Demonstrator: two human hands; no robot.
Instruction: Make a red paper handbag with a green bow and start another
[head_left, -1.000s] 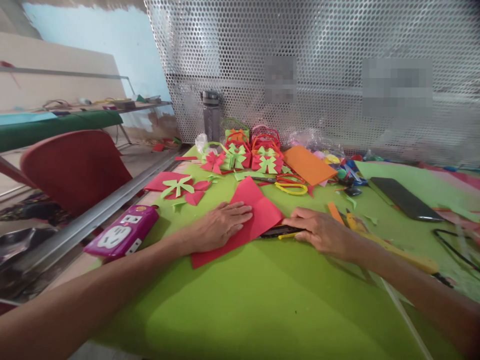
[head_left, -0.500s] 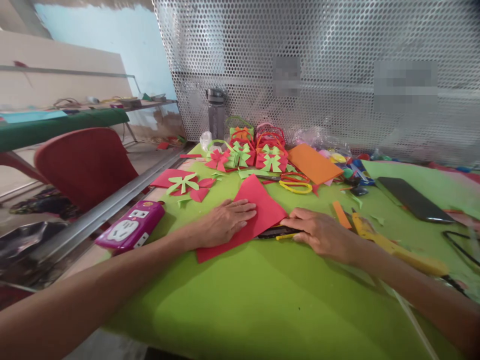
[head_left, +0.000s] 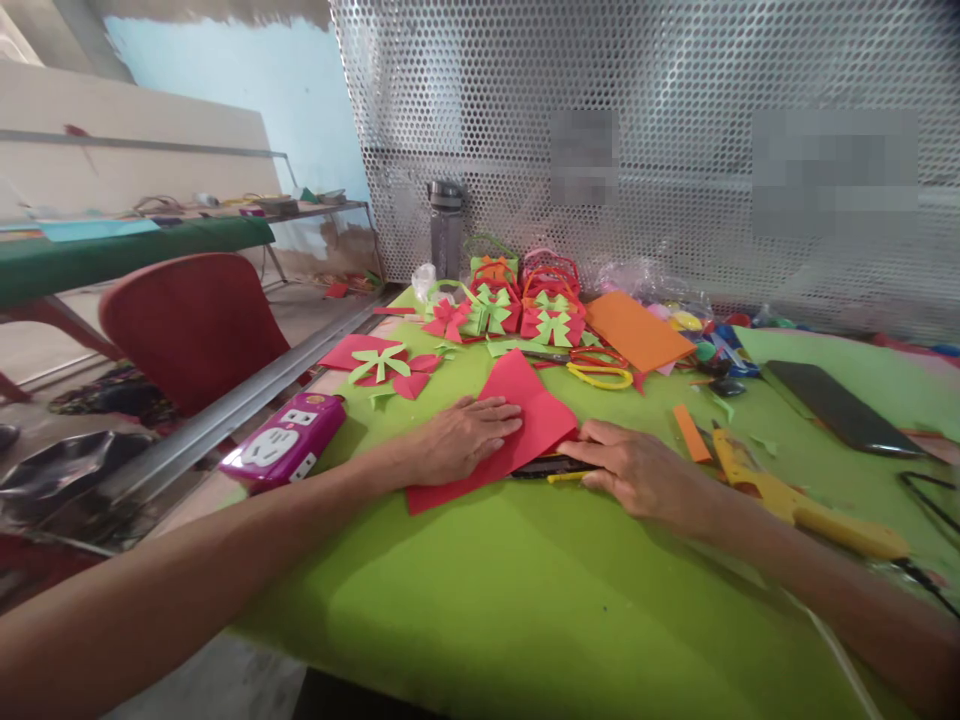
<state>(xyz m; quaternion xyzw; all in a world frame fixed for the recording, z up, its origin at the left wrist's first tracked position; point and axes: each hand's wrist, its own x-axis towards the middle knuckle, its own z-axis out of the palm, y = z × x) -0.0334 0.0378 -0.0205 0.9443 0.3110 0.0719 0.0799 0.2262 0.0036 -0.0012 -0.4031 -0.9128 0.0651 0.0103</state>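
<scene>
A sheet of red paper (head_left: 525,425) lies slantwise on the green table cover. My left hand (head_left: 466,440) rests flat on the sheet with its fingers stretched out. At the sheet's right corner, the fingers of my right hand (head_left: 630,462) are closed on its edge, which curls up slightly there. Beneath that edge a dark, flat object (head_left: 551,466) shows in part, with a thin yellow piece (head_left: 568,478) beside it under my right fingertips. The rest of both is hidden by paper and fingers.
Scissors (head_left: 600,375), an orange sheet (head_left: 639,330) and small paper bags with bows (head_left: 553,318) lie beyond the hands. A purple power socket (head_left: 283,440) sits left. A yellow glue gun (head_left: 810,500) and a phone (head_left: 840,405) lie right. Perforated metal (head_left: 675,60) rises behind.
The whole view has shifted slightly, so things appear further right. My right fingers have moved a little left along the red paper's corner, which now curls. My left hand stays flat on the sheet.
</scene>
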